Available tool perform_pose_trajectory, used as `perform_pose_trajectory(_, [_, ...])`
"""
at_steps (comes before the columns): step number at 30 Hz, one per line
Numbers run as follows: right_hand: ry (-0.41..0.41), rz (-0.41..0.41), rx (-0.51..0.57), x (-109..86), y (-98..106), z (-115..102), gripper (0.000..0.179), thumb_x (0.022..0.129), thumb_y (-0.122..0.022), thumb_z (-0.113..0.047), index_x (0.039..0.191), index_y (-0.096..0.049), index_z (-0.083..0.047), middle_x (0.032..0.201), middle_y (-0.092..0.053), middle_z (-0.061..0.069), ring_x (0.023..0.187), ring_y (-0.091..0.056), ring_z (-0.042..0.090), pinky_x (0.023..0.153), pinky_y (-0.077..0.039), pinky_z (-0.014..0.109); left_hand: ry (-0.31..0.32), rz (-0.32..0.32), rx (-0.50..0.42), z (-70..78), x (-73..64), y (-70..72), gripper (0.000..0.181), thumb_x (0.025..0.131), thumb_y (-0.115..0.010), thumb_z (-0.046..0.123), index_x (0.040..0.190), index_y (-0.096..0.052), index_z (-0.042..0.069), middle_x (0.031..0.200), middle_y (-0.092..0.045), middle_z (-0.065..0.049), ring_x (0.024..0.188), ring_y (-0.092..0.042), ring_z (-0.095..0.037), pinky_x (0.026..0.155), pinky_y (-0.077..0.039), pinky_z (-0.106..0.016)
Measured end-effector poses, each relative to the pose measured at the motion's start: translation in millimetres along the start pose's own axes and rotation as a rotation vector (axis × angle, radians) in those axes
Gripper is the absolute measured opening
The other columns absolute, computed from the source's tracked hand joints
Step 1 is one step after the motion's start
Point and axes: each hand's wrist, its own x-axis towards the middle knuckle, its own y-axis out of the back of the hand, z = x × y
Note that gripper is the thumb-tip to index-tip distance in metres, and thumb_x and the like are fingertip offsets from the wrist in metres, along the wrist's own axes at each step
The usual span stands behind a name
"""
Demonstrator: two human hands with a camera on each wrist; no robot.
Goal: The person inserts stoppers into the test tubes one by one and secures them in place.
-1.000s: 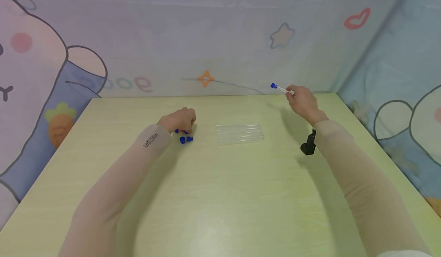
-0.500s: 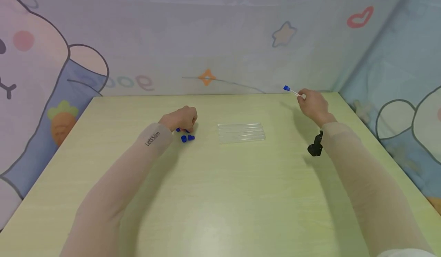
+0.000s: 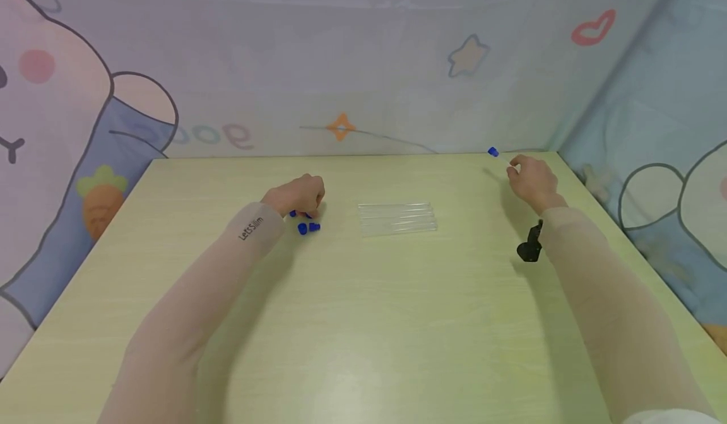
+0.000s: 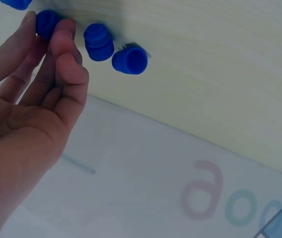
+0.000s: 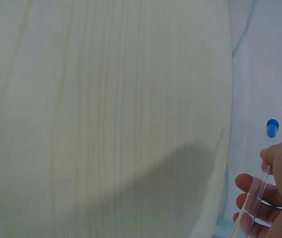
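Note:
My right hand [image 3: 532,180] holds a clear test tube [image 5: 256,191] topped with a blue cap [image 5: 272,127], tilted above the far right of the table. In the right wrist view, the thumb and fingers wrap the glass below the cap. At left of centre, my left hand [image 3: 296,195] is low over the tabletop. The left wrist view has its thumb and fingers pinching a blue cap [image 4: 47,25]. Beside those fingers lie a blue cap [image 4: 99,42] and another blue cap [image 4: 130,60] with its mouth showing. Part of one more blue cap [image 4: 17,3] shows at the top edge.
Several clear test tubes [image 3: 396,218] lie side by side mid-table, between the hands. A black device [image 3: 530,245] hangs at the right wrist. Behind the pale wooden table [image 3: 363,317] rises a printed cloth backdrop [image 3: 272,64], with another cloth side on the right.
My right hand has moved right and slightly closer to the table with the capped test tube. The left hand stays by the caps, with almost no visible motion.

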Motion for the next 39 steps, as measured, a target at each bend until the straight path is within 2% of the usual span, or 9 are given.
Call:
perform_pose_trajectory(9, [-0.044,-0.016,0.007,-4.3,-4,11,0.041,0.103,-0.035,-0.024,0.134,-0.046,0.001,0.121,-0.056,0.032,0.101,-0.055,0.048,0.079,-0.046,0.059,-0.024,0.001,0.003,-0.5,0.5,-0.3,0.007,0.085,-0.071,0.003,0.082,-0.066,-0.001,0.065,-0.06,-0.006,0.056,-0.053,-0.014,0.061,-0.045,-0.024])
perform_pose_trajectory(19, [-0.056,-0.058,0.012,-7.0,-9,22,0.04,0.102,-0.039,-0.021,0.131,-0.047,0.005,0.132,-0.048,0.033,0.115,-0.049,0.051,0.088,-0.043,0.063,-0.021,0.001,0.007,-0.5,0.7,-1.7,0.009,0.084,-0.072,0.004,0.08,-0.065,0.0,0.07,-0.062,-0.005,0.058,-0.055,-0.014,0.061,-0.046,-0.024])
perform_pose_trajectory(30, [-0.067,-0.085,0.02,-8.6,-14,28,0.04,0.101,-0.041,-0.022,0.13,-0.049,0.006,0.127,-0.051,0.034,0.111,-0.05,0.051,0.087,-0.041,0.064,-0.035,-0.001,0.018,-2.2,2.9,-2.4,0.008,0.085,-0.072,0.004,0.08,-0.066,0.0,0.069,-0.063,-0.006,0.057,-0.055,-0.015,0.06,-0.046,-0.024])
perform_pose_trajectory(39, [-0.068,-0.105,0.012,-9.2,-16,31,0.04,0.101,-0.041,-0.023,0.126,-0.05,0.007,0.123,-0.052,0.034,0.107,-0.053,0.05,0.085,-0.042,0.062,-0.004,-0.007,0.017,-0.9,4.0,-3.1,0.009,0.085,-0.072,0.006,0.081,-0.065,0.002,0.07,-0.064,-0.006,0.059,-0.055,-0.015,0.063,-0.047,-0.025])
